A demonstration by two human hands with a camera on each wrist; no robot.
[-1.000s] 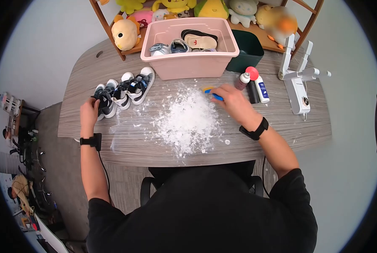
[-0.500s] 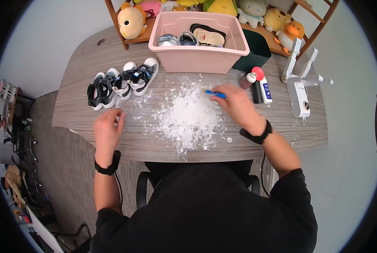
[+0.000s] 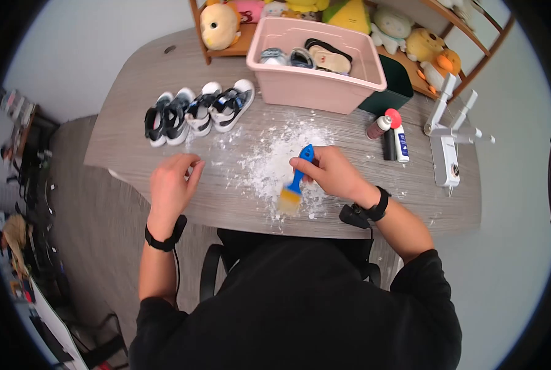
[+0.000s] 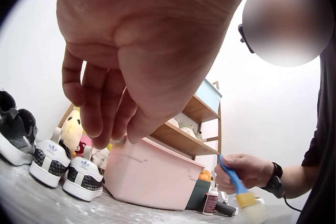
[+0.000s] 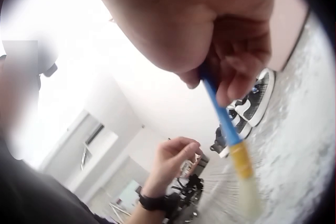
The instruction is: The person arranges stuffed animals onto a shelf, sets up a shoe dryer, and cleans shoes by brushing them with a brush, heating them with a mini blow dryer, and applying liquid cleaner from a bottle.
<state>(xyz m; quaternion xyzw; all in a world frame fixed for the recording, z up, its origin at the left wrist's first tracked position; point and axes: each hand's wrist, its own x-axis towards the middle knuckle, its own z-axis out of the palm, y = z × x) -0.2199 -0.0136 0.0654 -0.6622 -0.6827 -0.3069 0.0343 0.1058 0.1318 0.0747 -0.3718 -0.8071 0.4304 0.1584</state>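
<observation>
The right hand (image 3: 332, 172) grips a brush by its blue handle (image 3: 303, 166), fingers curled round it. Pale bristles (image 3: 289, 202) point down toward the near side of white powder (image 3: 275, 157) spread over the table. In the right wrist view the brush (image 5: 226, 119) hangs beneath the curled fingers; whether its tip touches the table I cannot tell. The left hand (image 3: 172, 188) holds nothing, hovering left of the powder with loosely bent fingers. Beyond it stand two pairs of black-and-white shoes (image 3: 175, 117), side by side.
A pink bin (image 3: 312, 92) with footwear inside stands at the back, a dark green bin (image 3: 395, 86) beside it. Bottles (image 3: 401, 145) and a white folding stand (image 3: 446, 160) are on the right. Plush toys (image 3: 220, 26) fill the shelf behind.
The left hand has come away from the shoes toward the table's near edge. The right hand has moved slightly nearer the body, turning the brush so its bristles point toward the person.
</observation>
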